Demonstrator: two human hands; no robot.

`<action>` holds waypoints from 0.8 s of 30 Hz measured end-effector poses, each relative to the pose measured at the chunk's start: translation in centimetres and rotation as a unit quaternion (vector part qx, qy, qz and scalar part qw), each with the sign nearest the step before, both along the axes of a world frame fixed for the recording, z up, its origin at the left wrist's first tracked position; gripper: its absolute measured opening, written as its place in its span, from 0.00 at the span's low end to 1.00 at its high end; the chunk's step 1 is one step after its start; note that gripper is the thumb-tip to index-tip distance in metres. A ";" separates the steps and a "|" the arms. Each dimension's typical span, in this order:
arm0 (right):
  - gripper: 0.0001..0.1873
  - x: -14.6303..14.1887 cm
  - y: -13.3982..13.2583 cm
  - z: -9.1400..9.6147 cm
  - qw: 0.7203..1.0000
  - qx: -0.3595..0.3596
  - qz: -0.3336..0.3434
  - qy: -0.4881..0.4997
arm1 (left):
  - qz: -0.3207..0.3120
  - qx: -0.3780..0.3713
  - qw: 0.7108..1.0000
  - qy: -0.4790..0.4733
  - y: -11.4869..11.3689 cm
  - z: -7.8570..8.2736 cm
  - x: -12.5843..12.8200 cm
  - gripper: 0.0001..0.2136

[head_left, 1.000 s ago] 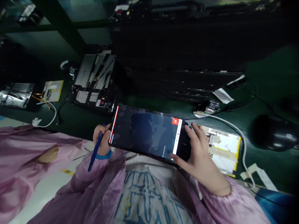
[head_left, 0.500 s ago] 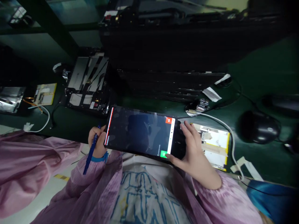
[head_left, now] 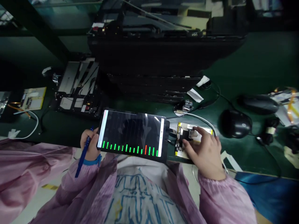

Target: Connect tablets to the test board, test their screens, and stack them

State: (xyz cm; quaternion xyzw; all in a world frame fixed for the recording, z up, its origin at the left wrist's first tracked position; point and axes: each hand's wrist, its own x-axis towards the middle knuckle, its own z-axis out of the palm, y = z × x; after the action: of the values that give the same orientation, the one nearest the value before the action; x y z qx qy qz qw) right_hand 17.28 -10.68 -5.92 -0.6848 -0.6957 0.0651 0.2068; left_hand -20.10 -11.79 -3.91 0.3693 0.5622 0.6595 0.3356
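Observation:
In the head view, my left hand [head_left: 90,144] grips the left edge of a tablet-like screen [head_left: 132,132] with a blue pen [head_left: 83,157] tucked between its fingers. The screen is lit, with a row of green bars and a single red one along its lower side. Over a yellow-edged circuit board [head_left: 179,137] to the right of the screen, my right hand [head_left: 206,149] is open, thumb and fingers spread; they appear to touch its top. Short connectors [head_left: 171,131] run from the screen's right side toward the board.
Black device panels [head_left: 149,59] are stacked behind the screen. An opened device [head_left: 78,85] lies at left, with another board [head_left: 34,98] beyond it. A computer mouse [head_left: 235,123], a white cable [head_left: 203,117] and tape strips [head_left: 195,95] lie at right. Another person's pink sleeve [head_left: 35,168] is at far left.
My right hand has left the screen's right end and moved right onto the circuit board. The display has switched from a dark page with red and green buttons to coloured bars.

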 end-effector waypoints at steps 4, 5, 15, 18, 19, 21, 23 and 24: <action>0.33 -0.7 0.1 0.7 0.997 -0.003 0.012 -0.070 | -0.006 0.011 1.000 0.002 0.1 0.0 0.0 0.17; 0.32 -0.8 0.1 0.9 0.997 -0.006 0.017 -0.080 | -0.006 0.013 1.000 0.004 0.1 0.1 0.0 0.18; 0.25 1.2 0.7 1.2 0.997 -0.016 0.070 -0.029 | 0.010 -0.005 1.000 0.008 0.0 0.4 0.2 0.17; 0.22 1.5 1.5 1.9 0.982 -0.023 0.186 0.021 | 0.005 -0.006 1.000 -0.006 -0.1 0.5 0.2 0.18; 0.19 1.4 2.0 2.0 0.972 -0.041 0.229 0.033 | 0.002 -0.007 1.000 -0.008 -0.1 0.5 0.2 0.18; 0.16 1.2 2.9 2.3 0.953 -0.090 0.287 0.027 | -0.003 -0.012 1.000 -0.012 -0.1 0.6 0.2 0.18; 0.16 0.9 3.9 2.4 0.942 -0.133 0.307 -0.010 | 0.000 -0.013 1.000 -0.019 -0.1 0.6 0.2 0.18; 0.16 0.8 4.5 2.5 0.937 -0.151 0.315 -0.026 | 0.000 -0.011 1.000 -0.023 -0.1 0.5 0.2 0.17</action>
State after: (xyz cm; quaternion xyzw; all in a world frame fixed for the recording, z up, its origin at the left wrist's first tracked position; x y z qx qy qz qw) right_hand 18.09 -6.23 -3.44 -0.4549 -0.8630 0.2135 0.0516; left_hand -19.90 -11.88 -3.39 0.3498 0.5619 0.6615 0.3526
